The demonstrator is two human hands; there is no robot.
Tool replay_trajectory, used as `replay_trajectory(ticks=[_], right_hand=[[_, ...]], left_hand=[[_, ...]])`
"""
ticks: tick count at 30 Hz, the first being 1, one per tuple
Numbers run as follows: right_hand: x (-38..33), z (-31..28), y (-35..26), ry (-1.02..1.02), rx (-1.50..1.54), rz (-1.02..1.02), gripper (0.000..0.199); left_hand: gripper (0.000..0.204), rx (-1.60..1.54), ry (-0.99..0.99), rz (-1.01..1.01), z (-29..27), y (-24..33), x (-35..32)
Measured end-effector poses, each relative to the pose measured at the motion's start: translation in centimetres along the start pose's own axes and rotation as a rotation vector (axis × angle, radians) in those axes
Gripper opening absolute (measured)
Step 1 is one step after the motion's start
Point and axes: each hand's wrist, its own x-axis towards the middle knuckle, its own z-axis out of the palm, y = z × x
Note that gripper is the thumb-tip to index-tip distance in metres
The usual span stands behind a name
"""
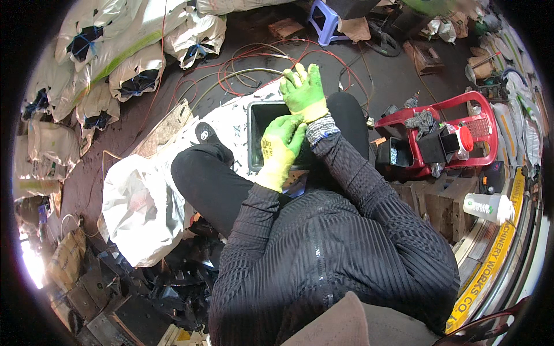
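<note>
Green-and-yellow gloves [276, 153] cover both hands: my left hand [283, 144] pinches the right glove's cuff [315, 112], while my right hand [302, 92] stands open — fingers up, slightly apart. Between my legs [199, 180], beneath and beside the hands, sits a black bin [252, 138]. White sack [141, 207] to my left, red chair [490, 115] to my right — blue stool [327, 27] well ahead.

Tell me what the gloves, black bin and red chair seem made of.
Gloves: yellow knit, perhaps rubber-dipped, since a matte green layer covers part. Black bin: probably satin plastic, from its smooth rounded rim. Red chair: likely glossy plastic, given its highlights.
</note>
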Motion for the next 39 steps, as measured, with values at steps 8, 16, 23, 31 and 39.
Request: replay_trajectory(ticks=[8, 16, 23, 31, 39], right_hand=[[-0.8, -0.4, 0.4, 0.141, -0.25, 0.096, 0.047], [-1.2, -1.3, 0.7, 0.142, -2.084, -0.234, 0.075], [-2.5, -1.3, -0.2, 0.06, -2.736, -0.033, 0.075], [-4.1, -1.8, -0.8, -0.245, -2.623, -0.109, 0.07], [-4.9, -5.3, 1.0, -0.387, -2.733, 0.191, 0.052]], left_hand=[[0.011, -0.533, -0.239, -0.399, 0.6, -0.3, -1.1], [0.021, -0.56, -0.034, -0.584, 2.5, -2.5, -1.7], [0.026, 0.22, -0.164, -0.203, 1.9, -2.8, -1.3], [0.013, -1.414, -0.109, -0.951, 1.0, -3.1, -1.5], [0.03, 0.302, -0.277, -0.403, 3.4, -3.0, 0.6]])
